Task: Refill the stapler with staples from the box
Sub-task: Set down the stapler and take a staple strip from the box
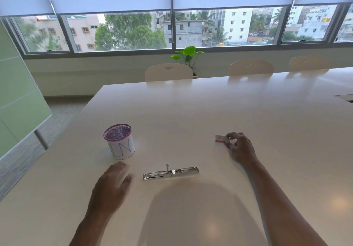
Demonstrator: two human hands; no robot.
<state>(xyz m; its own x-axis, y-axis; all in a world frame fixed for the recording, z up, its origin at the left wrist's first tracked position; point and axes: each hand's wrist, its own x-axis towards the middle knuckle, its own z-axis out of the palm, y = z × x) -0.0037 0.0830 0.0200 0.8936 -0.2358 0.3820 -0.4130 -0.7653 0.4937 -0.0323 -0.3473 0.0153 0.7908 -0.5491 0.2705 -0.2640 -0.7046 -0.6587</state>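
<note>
A small metal stapler (171, 172) lies swung fully open and flat on the white table (191, 112), in front of me. My left hand (112, 184) hovers just left of it, fingers apart and blurred, holding nothing. To the right, a small red and white staple box (220, 138) rests on the table. My right hand (241, 148) has its thumb and fingertips closed around the box's right end.
A purple mesh pen cup (120, 141) wrapped in white paper stands at the left, behind my left hand. White chairs (168, 72) line the table's far edge, with a green plant (188, 54) behind them under the windows.
</note>
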